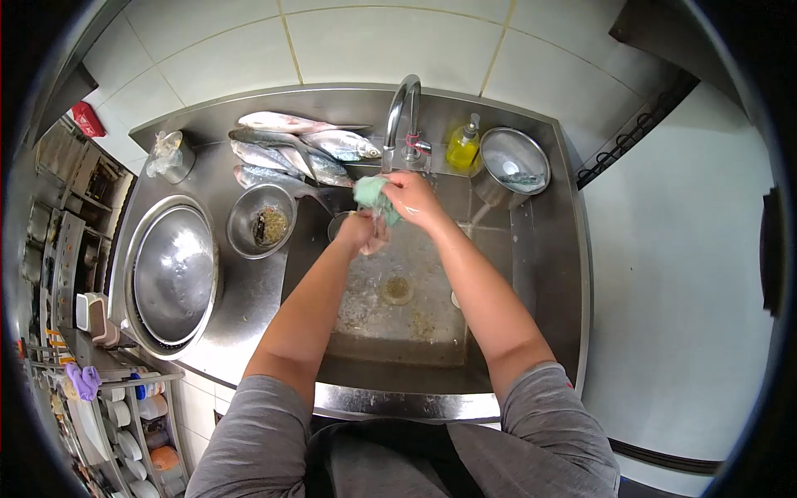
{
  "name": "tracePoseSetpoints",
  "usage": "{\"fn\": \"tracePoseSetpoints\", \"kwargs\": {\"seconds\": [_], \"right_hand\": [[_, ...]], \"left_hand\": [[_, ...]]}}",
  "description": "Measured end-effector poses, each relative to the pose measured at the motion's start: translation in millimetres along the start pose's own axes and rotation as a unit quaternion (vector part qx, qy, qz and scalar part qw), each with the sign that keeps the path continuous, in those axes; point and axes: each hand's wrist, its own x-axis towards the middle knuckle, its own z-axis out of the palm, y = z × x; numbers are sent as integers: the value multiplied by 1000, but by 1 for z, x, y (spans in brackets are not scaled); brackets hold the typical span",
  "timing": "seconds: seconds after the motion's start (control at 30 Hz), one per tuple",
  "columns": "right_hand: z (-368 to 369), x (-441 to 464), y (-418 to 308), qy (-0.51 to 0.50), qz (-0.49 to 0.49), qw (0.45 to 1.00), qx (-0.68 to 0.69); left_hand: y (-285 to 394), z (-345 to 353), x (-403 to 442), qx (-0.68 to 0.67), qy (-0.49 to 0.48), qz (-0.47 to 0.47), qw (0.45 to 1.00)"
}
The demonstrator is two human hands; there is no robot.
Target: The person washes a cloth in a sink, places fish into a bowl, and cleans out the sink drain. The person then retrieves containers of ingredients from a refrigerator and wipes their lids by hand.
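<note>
Under the tap (404, 108), both my hands are close together over the sink (398, 319). My right hand (413, 199) is closed around a pale green scrubbing cloth (371, 192), which is bunched up and looks wet. White suds cling to the back of this hand. Just below and to the left, my left hand (359, 232) is closed near the cloth's lower end. Something pinkish shows at its fingers, but I cannot tell what it is. A metal rim is partly hidden behind my left wrist.
Several whole fish (274, 153) lie on the counter's back left. Nearby are a metal bowl with scraps (262, 222), large stacked basins (173, 274) and a metal cup (172, 158). A yellow soap bottle (463, 147) and a tilted metal bowl (515, 158) stand right of the tap.
</note>
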Motion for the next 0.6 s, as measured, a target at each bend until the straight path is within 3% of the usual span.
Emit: {"fn": "tracePoseSetpoints", "kwargs": {"seconds": [0.03,0.07,0.1,0.13,0.17,0.2,0.33,0.4,0.43,0.47,0.53,0.57,0.6], "right_hand": [[0,0,-3,-2,-2,1000,0],[0,0,-5,38,-37,992,-118],[-2,-1,-12,79,-70,967,-234],[-3,0,-21,79,-71,967,-233],[-5,1,-30,54,14,987,-148],[-5,2,-34,28,100,993,-60],[2,8,5,56,42,995,-68],[2,6,15,44,113,965,231],[-11,-5,-2,55,137,952,269],[-23,-6,-1,72,163,919,352],[-62,-14,-12,112,198,849,476],[-84,-17,-22,165,154,819,527],[-108,-14,-11,215,117,793,558]], "left_hand": [[-5,-4,2,169,9,35,985],[-10,-5,4,169,11,35,985],[-6,-2,-3,269,82,123,952],[2,2,-12,363,151,210,895],[21,5,-30,314,165,130,926],[21,4,-29,313,165,129,926],[29,7,-25,173,138,144,964],[43,12,-35,261,131,182,939],[37,12,-28,344,165,279,881],[32,12,-22,345,162,280,881],[45,17,-26,302,177,396,849],[58,21,-33,269,150,274,911],[62,19,-30,270,149,275,911]]}}
